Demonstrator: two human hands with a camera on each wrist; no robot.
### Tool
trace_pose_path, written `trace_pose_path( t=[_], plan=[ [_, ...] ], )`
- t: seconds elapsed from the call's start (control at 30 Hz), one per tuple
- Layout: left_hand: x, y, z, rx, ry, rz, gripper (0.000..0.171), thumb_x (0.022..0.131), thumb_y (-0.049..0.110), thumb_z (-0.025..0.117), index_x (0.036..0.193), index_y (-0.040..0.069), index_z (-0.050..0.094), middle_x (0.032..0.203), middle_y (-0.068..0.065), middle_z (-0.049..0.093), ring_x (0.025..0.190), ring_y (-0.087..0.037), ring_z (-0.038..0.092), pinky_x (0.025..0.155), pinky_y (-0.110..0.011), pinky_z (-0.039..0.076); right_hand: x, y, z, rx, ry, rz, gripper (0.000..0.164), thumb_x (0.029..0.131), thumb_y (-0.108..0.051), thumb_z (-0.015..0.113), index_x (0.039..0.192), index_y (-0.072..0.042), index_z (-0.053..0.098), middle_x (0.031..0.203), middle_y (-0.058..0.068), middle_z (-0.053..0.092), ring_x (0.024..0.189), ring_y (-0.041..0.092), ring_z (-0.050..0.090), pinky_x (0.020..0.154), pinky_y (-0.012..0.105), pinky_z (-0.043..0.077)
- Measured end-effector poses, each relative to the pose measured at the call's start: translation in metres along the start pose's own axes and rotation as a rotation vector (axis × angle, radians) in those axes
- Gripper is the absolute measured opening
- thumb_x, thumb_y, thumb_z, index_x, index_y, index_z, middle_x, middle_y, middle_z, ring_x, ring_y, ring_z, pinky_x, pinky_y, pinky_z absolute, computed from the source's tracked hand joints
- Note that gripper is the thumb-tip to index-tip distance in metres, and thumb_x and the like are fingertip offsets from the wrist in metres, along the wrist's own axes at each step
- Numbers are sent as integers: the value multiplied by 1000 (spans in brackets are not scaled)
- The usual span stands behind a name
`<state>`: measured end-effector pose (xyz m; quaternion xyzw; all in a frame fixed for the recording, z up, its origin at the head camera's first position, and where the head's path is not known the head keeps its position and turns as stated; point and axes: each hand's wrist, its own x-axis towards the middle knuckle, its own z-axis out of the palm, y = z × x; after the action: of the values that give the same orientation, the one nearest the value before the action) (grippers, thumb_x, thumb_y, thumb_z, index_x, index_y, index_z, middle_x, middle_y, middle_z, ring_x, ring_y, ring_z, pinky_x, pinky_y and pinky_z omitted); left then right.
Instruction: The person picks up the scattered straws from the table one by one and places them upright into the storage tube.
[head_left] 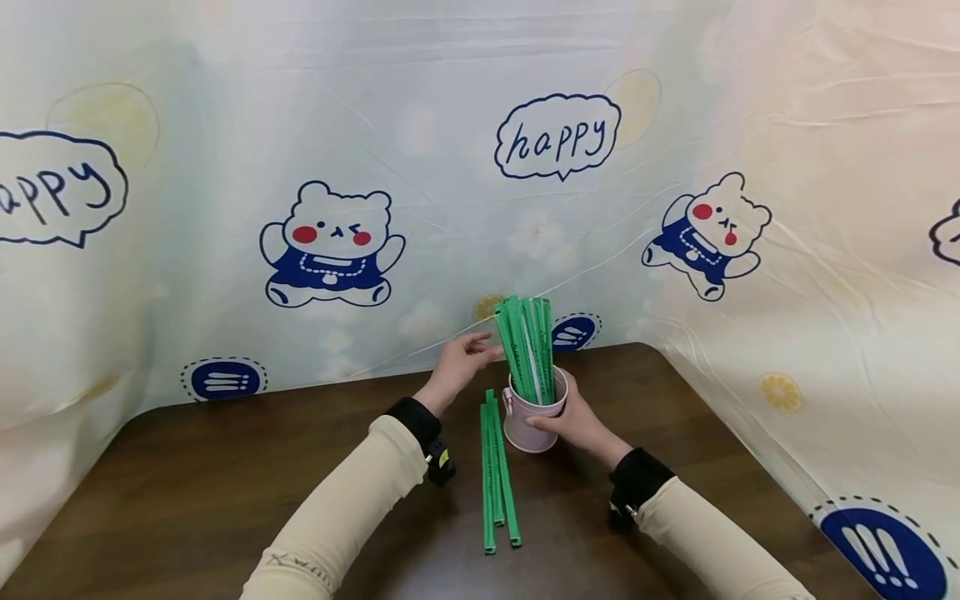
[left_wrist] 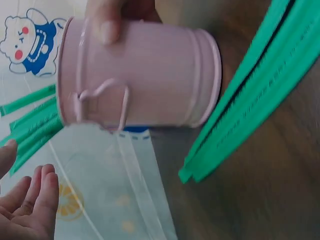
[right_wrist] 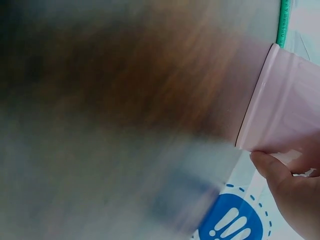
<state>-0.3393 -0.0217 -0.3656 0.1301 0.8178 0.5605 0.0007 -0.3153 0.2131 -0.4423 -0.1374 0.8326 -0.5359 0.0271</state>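
Observation:
In the head view a small pink metal pail (head_left: 531, 429) stands on the table with a bunch of long, thin green wrapped sticks (head_left: 525, 346) upright in it, leaning slightly left. My right hand (head_left: 579, 417) grips the pail's right side near the rim, thumb in front. Just left of the bunch is my left hand (head_left: 459, 367), fingers loosely spread and holding nothing; the left wrist view shows these fingers (left_wrist: 35, 200) apart from the sticks. Several loose green wrapped sticks (head_left: 497, 475) with dark printing lie on the table, left of the pail and in front of it.
The dark brown wooden table (head_left: 300, 475) has rounded far corners. Behind it hangs a pale printed curtain (head_left: 450, 167) with bears and lettering, reaching down close to the table's back and right edges. A wire handle (left_wrist: 122, 102) hangs at the pail's side.

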Motion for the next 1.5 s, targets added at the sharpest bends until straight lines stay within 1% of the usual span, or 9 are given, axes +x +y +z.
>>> trace_pose_path(
  t=[0.17, 0.37, 0.5, 0.6, 0.7, 0.93, 1.2, 1.37, 1.5],
  plan=[
    [0, -7, -12, 104, -33, -29, 41, 100, 15, 65, 137, -2, 61, 116, -25, 72, 102, -38, 69, 86, -39, 59, 3, -3, -1, -13, 8, -21, 103, 87, -15, 82, 158, -1, 9, 158, 28, 30, 140, 43, 41, 121, 63, 34],
    [-11, -34, -2, 273, -145, -186, 34, 94, 8, 69, 124, -9, 67, 99, -22, 74, 76, -26, 71, 73, -35, 62, 1, -2, -1, -27, 4, -22, 103, 87, -15, 82, 158, 0, 9, 158, 28, 31, 140, 42, 42, 121, 61, 36],
    [-17, -53, 13, 346, -161, -236, 12, 88, 4, 72, 89, -8, 74, 79, -20, 74, 57, -18, 65, 60, -31, 61, -2, -2, 0, -23, 6, -22, 104, 86, -15, 83, 158, 1, 9, 157, 29, 32, 139, 44, 43, 119, 63, 37],
    [-19, -64, 22, 364, -129, -241, 28, 83, 1, 73, 58, 3, 62, 58, -13, 64, 47, -14, 55, 51, -28, 56, -2, -1, 0, -16, 4, -23, 103, 87, -14, 82, 158, 0, 9, 157, 29, 31, 139, 44, 42, 120, 64, 36],
    [-18, -68, 26, 371, -85, -241, 44, 80, -1, 73, 48, 13, 47, 48, -2, 51, 42, -12, 48, 46, -26, 51, 0, -1, 1, -12, 2, -24, 103, 87, -14, 82, 158, -1, 8, 158, 28, 30, 141, 43, 42, 121, 63, 35],
    [-15, -70, 32, 426, -77, -264, 49, 81, 1, 71, 45, 15, 42, 44, 3, 41, 41, -13, 47, 43, -22, 42, 0, -1, 2, 2, 1, 27, 105, 87, -18, 82, 159, -6, 7, 161, 25, 27, 142, 43, 40, 121, 65, 34],
    [-19, -64, 37, 424, -17, -313, 35, 84, 1, 72, 57, 8, 52, 56, -4, 51, 44, -16, 51, 44, -24, 44, -1, -3, 1, 2, -1, 21, 105, 88, -18, 82, 160, -7, 6, 161, 24, 26, 143, 42, 38, 122, 64, 33],
    [-22, -64, 38, 398, 32, -305, 45, 83, 1, 72, 53, 13, 41, 53, -1, 44, 46, -16, 47, 45, -24, 39, -2, -2, 1, -6, 20, -1, 103, 87, -16, 82, 159, -4, 9, 160, 26, 28, 141, 42, 41, 121, 64, 35],
    [-26, -67, 32, 375, 30, -307, 49, 83, 1, 70, 52, 16, 36, 50, 1, 39, 46, -16, 49, 46, -25, 41, -3, -1, 3, -8, 11, -1, 102, 88, -16, 82, 159, -4, 9, 160, 26, 28, 142, 42, 40, 121, 64, 35]
  ],
)
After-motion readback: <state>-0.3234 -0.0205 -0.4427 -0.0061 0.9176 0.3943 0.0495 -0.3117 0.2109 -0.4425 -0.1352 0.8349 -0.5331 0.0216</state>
